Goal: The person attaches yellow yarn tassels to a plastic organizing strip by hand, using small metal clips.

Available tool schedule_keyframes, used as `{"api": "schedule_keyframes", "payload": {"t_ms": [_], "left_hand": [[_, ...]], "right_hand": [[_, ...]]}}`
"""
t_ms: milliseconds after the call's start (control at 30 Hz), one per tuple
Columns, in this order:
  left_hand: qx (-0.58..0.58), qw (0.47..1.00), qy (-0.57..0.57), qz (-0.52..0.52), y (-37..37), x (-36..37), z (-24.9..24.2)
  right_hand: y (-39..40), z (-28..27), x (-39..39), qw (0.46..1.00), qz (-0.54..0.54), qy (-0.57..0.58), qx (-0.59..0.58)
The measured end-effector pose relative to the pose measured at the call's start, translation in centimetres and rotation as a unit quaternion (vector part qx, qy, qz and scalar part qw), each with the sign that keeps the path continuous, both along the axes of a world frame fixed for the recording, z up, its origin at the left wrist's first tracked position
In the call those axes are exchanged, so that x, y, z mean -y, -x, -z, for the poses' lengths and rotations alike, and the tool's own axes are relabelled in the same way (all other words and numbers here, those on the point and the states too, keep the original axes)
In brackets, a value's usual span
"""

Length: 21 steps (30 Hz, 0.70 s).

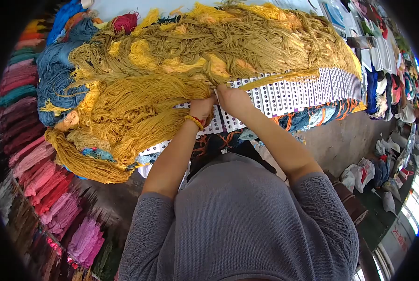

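- Golden yarn (139, 96) spreads in a broad, loose mass left of the hands, drawn together into a narrower bundle toward the left grip (203, 107).
- That left grip is curled closed about the gathered end of the yarn; its fingertips are partly hidden. A beaded bracelet (195, 122) circles the wrist.
- The right grip (233, 99) sits just beside it, fingers bunched close together near the end of the gathered strands; I cannot tell what, if anything, is pinched there.
- Perforated cards (303, 92), pale with rows of dark round holes, stand overlapping in a long row under and to the right of the hands. A thin yellow strand lies across them.
- Beyond the hands, an olive yarn heap (247, 44) with brighter yellow patches stretches across the view.
- Below the row of cards hang blue bundles (307, 120) with orange ties.
- At the left end, blue yarn (59, 77) is piled beside the golden mass, and a thick golden hank (85, 161) droops over the near edge.
- Farther out, pink skeins (85, 240) hang at lower left; plastic bags (361, 172) sit at right.
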<state>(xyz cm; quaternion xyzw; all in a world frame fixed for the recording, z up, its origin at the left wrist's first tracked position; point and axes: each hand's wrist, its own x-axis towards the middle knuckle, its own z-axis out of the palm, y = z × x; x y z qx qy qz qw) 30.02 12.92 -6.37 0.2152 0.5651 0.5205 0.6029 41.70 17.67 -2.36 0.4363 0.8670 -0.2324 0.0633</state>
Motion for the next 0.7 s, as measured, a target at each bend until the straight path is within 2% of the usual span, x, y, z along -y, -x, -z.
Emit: {"api": "schedule_keyframes", "payload": {"t_ms": [67,100,167,200,267,300,400,567,633,700], "left_hand": [[-0.107,0.992,-0.039,0.046,0.4,0.0,1.1],[-0.106,0.992,-0.039,0.049,0.4,0.2,1.6],[-0.136,0.986,0.080,0.049,0.3,0.0,-0.1],[-0.136,0.986,0.080,0.049,0.7,0.0,-0.1],[-0.229,0.940,0.181,0.175,2.7,0.5,0.1],[-0.226,0.946,0.180,0.148,3.6,0.9,0.9],[-0.235,0.946,0.136,0.175,4.6,1.3,0.9],[-0.174,0.965,0.133,0.146,4.2,1.0,-0.2],[-0.213,0.958,0.165,0.100,3.5,0.6,-0.1],[-0.194,0.971,0.129,0.062,3.0,1.0,-0.3]], "right_hand": [[-0.1,1.1,-0.2,0.986,0.095,0.017,-0.137],[-0.4,1.5,-0.1,0.986,0.097,0.017,-0.136],[-0.9,0.5,-0.2,0.967,0.157,0.121,-0.159],[-1.2,0.0,-0.1,0.963,0.181,0.146,-0.138],[-1.9,-0.1,0.4,0.963,0.188,0.139,-0.137],[-2.1,0.0,0.5,0.962,0.196,0.131,-0.138],[-2.2,0.6,0.6,0.957,0.200,0.140,-0.155],[-2.3,1.1,0.8,0.956,0.208,0.111,-0.173],[-2.3,1.1,1.0,0.954,0.210,0.114,-0.179],[-2.3,1.2,1.0,0.953,0.214,0.114,-0.183]]}}
